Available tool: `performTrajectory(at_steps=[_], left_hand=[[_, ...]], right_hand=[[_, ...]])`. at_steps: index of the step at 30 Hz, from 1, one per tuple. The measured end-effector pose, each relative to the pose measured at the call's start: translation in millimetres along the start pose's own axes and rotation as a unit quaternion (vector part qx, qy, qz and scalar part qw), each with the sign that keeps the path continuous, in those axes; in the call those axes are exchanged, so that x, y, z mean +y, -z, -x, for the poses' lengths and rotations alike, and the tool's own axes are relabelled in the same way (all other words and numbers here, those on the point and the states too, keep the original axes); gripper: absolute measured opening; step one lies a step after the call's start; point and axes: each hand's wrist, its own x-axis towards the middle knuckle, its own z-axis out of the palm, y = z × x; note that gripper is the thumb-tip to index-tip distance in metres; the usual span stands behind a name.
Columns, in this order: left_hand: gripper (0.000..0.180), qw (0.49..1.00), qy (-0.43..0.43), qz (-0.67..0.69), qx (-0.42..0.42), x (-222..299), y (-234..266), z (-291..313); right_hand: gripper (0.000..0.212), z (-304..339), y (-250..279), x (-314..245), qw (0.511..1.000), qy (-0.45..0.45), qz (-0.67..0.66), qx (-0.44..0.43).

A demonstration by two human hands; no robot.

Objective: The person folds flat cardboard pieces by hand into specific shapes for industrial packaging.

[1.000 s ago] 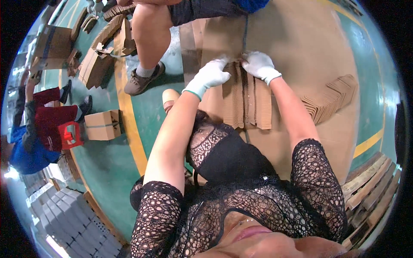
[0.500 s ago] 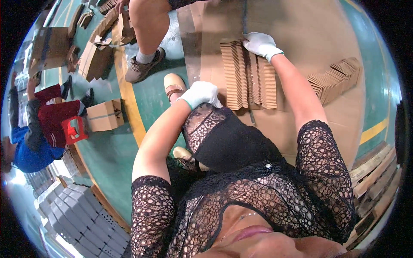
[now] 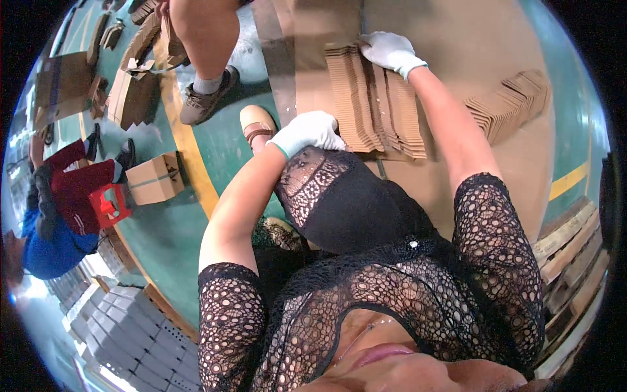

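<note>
A stack of folded brown cardboard pieces (image 3: 356, 101) stands in ribbed rows on a large cardboard sheet before me. A dark strap (image 3: 363, 16) comes in from the far side and shows again under the near end. My right hand (image 3: 392, 52), in a white glove, is at the far end of the stack, its fingertips closed where the strap meets the cardboard. My left hand (image 3: 308, 134), also gloved in white, rests over my knee beside the near left corner of the stack. Its fingers are bent loosely, with nothing visible in them.
A second fanned row of folded cardboard (image 3: 509, 104) lies to the right on the sheet (image 3: 470, 39). Another person's leg and shoe (image 3: 209, 95) stand at far left. Leftward are a carton (image 3: 155, 178), a bending person (image 3: 62, 222) and grey stacked boxes (image 3: 130, 333). Wooden pallets (image 3: 571, 261) lie at right.
The whole view has shifted slightly, so stack and hands appear higher in the picture. The near end of the stack looks more slanted to the right. Both hands keep nearly the same places.
</note>
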Motion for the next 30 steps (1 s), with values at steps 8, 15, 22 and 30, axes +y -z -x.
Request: performTrajectory(at_steps=[8,15,22,30], left_hand=[[0.046,0.998,-0.012,0.061,0.031,-7.3,-0.2,30.5],[0.039,0.927,0.095,0.357,0.066,26.5,56.6,81.0],[0.039,0.650,0.073,0.720,0.231,114.9,25.7,52.1],[0.044,0.618,0.206,0.749,0.117,99.4,-86.8,11.2]], right_hand=[[0.042,10.3,13.3,-3.7,1.000,0.023,-0.017,-0.014],[0.042,-0.4,6.9,10.7,0.999,0.000,-0.020,-0.049],[0.043,-21.0,-4.4,-5.8,0.997,0.031,-0.049,-0.059],[0.044,-27.1,-8.0,-18.9,0.997,0.020,-0.025,-0.066]])
